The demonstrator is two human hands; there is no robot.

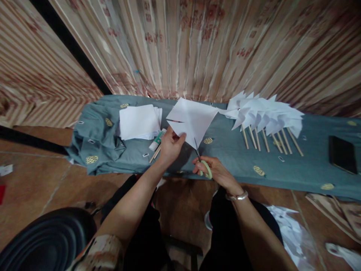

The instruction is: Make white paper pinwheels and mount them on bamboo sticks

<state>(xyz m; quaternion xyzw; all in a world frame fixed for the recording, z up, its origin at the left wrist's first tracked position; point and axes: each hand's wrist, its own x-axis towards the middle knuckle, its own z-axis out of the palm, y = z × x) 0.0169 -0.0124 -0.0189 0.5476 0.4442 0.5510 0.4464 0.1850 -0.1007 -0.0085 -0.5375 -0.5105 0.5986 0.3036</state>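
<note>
My left hand (170, 145) is closed on the near edge of a white square paper sheet (193, 118), holding it tilted above a grey-green cloth (231, 150). My right hand (213, 170) grips green-handled scissors (203, 163), whose blades point up at the paper's lower corner. A silver bracelet sits on my right wrist. A glue stick (158, 139) and a wooden stick (155, 153) lie just left of my left hand.
A stack of white paper squares (138, 121) lies at the left. Several paper pinwheels on wooden sticks (265, 120) lie at the right, a black phone (342, 153) beyond them. Paper scraps (290, 226) litter the floor; a dark round stool (47, 237) stands near left.
</note>
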